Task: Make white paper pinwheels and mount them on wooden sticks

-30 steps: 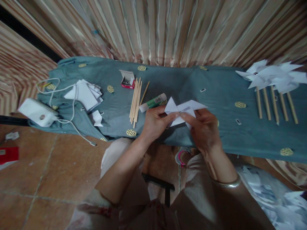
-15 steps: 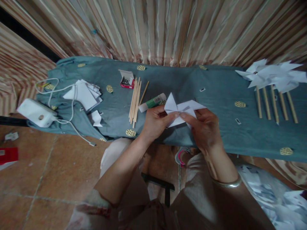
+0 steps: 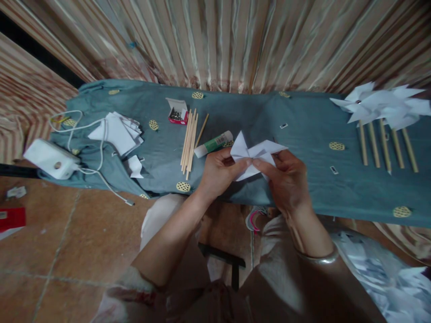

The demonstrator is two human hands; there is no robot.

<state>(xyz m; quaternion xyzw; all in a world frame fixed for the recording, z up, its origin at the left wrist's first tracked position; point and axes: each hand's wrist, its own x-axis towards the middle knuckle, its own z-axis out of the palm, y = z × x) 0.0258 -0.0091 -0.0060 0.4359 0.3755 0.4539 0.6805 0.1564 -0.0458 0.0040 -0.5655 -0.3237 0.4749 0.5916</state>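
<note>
A white paper pinwheel with folded blades is held between both hands above the near side of the cloth-covered table. My left hand is closed on its left side, and my right hand is closed on its right. Both thumbs press near the pinwheel's centre, their tips almost meeting. Fingers behind the paper are mostly hidden. Just beyond my left hand lies a green and white glue stick. Left of it, several pale wooden sticks lie beside an opened red box of small metal pins.
Finished paper pinwheels on sticks lie at the far right. On the left are stacked white papers and a white power bank with a looping cable. A clear bag of white paper pieces stands at lower right.
Both hands keep their hold on the pinwheel and barely move. The paper's right blade tip shifts very slightly; the things on the table stay where they were.
</note>
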